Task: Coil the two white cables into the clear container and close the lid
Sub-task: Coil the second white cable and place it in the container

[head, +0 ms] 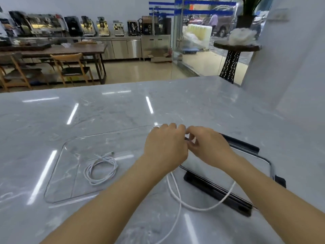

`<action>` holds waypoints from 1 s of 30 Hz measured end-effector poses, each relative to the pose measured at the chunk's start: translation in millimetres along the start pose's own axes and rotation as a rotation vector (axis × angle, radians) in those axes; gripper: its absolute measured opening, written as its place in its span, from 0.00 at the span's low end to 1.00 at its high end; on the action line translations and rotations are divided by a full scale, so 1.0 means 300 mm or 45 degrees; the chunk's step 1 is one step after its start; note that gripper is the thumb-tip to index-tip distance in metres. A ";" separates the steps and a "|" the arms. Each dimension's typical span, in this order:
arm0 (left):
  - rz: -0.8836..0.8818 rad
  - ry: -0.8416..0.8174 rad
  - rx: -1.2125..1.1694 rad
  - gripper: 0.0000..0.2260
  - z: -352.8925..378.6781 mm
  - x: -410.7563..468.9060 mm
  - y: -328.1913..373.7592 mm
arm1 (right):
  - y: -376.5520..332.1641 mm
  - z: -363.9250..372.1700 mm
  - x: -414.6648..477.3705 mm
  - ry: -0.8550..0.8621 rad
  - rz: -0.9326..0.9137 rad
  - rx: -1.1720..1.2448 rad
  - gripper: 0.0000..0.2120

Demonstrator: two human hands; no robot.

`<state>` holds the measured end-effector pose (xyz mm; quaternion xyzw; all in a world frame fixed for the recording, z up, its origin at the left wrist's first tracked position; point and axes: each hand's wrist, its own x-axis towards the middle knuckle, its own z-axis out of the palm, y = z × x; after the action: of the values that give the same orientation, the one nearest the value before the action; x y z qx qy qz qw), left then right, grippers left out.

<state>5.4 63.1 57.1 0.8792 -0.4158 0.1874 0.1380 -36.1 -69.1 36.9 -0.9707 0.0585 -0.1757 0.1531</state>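
Both hands meeting above counter (109,111), fingertips pinching second cable (177,192) between them: left hand (165,147), right hand (209,147). Its slack trailing over lid (246,196). Coiled cable (101,170) lying inside open container (58,166).

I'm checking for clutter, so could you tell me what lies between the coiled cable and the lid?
Head view: the left forearm crosses there, above the container's rim and the loose cable.

Head-worn view, forward-down, close over countertop (123,106)
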 end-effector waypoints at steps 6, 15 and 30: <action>0.140 -0.204 -0.155 0.13 0.104 -0.107 0.134 | 0.103 0.011 -0.160 -0.197 0.007 0.000 0.05; 0.258 -0.795 -0.384 0.16 0.204 -0.206 0.157 | 0.226 -0.011 -0.318 -0.794 -0.155 0.371 0.09; -0.143 -0.292 -0.872 0.07 0.176 -0.120 0.160 | 0.201 -0.051 -0.229 0.047 -0.217 0.156 0.05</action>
<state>-41.8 36.8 -1.8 0.8187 -0.4184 -0.0704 0.3868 -109.2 -118.7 9.1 -0.9575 -0.0324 -0.2092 0.1957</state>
